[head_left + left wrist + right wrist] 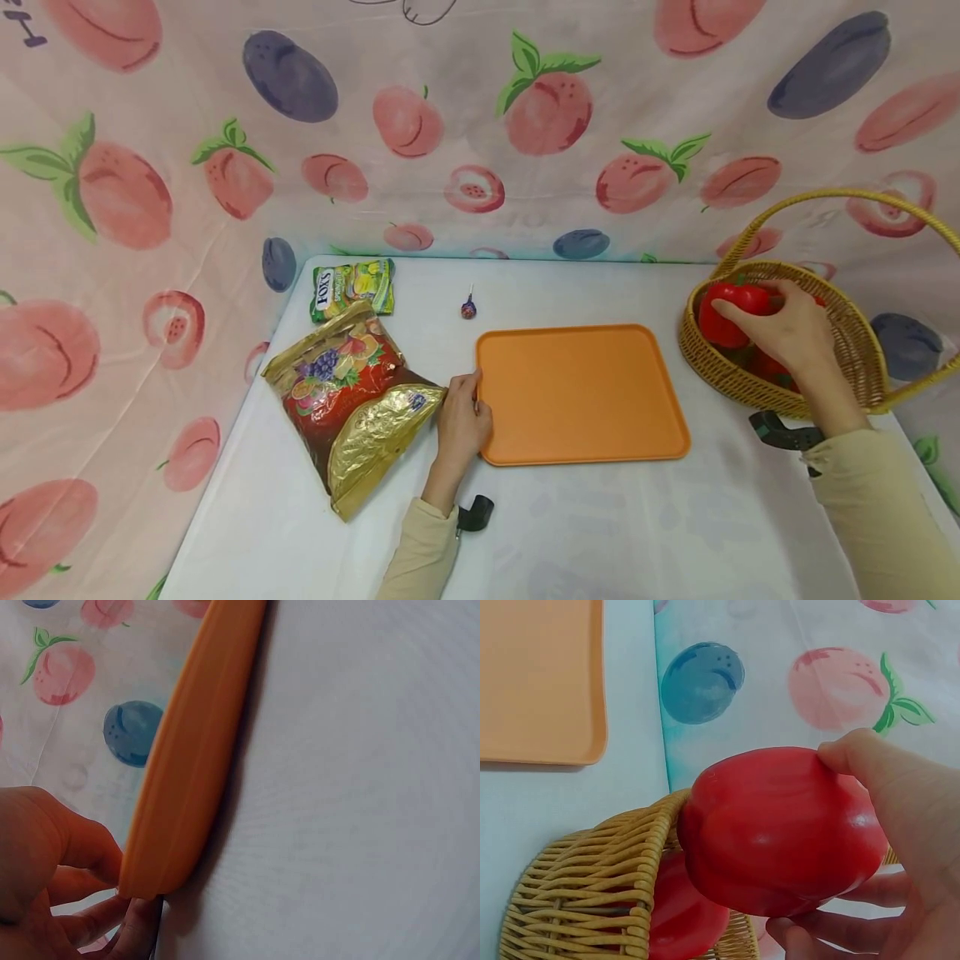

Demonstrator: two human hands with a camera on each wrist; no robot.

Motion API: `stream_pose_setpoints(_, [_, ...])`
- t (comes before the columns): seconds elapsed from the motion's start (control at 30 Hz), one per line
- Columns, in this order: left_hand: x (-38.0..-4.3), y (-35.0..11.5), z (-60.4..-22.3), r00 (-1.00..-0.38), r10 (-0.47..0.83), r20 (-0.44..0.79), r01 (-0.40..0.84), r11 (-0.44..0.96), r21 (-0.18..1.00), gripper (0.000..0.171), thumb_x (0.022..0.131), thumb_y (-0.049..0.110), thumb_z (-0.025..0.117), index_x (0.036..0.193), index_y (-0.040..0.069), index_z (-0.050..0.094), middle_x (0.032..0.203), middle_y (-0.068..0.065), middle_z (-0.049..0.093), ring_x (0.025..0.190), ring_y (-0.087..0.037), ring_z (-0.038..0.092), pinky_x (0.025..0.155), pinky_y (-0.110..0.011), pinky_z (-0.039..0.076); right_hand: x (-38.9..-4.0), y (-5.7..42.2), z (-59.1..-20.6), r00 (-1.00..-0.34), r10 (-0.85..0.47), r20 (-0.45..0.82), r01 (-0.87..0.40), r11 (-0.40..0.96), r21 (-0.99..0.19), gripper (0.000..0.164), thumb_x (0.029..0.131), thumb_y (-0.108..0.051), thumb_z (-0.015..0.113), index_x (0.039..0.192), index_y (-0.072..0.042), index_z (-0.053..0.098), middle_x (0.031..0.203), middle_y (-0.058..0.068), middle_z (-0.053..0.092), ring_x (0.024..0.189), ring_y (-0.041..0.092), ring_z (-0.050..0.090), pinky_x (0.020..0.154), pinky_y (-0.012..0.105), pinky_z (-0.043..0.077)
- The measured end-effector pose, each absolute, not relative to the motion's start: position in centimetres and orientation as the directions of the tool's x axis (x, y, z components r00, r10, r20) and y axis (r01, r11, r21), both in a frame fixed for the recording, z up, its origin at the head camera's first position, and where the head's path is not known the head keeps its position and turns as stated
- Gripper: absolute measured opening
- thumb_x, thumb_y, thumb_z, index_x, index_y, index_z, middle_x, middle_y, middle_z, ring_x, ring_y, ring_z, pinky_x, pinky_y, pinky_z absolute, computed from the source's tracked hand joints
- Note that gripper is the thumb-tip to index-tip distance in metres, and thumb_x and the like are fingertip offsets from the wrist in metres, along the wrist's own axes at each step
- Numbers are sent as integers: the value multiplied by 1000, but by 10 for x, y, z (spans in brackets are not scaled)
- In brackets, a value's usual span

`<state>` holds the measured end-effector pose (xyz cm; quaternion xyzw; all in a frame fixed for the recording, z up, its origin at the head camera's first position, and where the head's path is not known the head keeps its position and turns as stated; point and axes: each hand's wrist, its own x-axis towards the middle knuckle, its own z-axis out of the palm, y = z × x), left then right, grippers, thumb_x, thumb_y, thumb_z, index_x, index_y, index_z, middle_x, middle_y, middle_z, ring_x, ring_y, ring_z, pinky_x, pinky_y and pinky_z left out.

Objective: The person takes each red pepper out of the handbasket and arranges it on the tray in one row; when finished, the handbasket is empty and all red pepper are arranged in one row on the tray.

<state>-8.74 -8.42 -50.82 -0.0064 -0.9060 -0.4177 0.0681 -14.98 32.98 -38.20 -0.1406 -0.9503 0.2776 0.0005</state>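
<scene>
A red bell pepper (780,832) is gripped between the thumb and fingers of my right hand (798,329), at the mouth of the wicker basket (705,362). Another red pepper (682,911) lies lower in the basket, partly hidden by the wicker wall. My left hand (461,421) is at the left edge of the orange tray (581,396). In the left wrist view, its thumb and fingers (90,851) pinch the tray's rim. The tray lies flat on the white table.
A red and gold candy bag (352,400) lies left of the left hand. Behind it is a green Fox's candy packet (352,287). A small lollipop (468,308) lies beyond the tray. The basket's tall handle (825,193) arches over the right side.
</scene>
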Motion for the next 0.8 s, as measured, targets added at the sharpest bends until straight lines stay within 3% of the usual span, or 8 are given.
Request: stream_pose_setpoints(0.8, [-88,-85,-512,-990,-43,136,76,648,758,50,83,-5,58,133,-4,58,119,-20,58,96,-29,59,81,-44,49,-148,309,-382,-967,254,-31,227,797,-559,91,85,-66,58,146,-2,39,130,33,48,112,51,43,87,65,43])
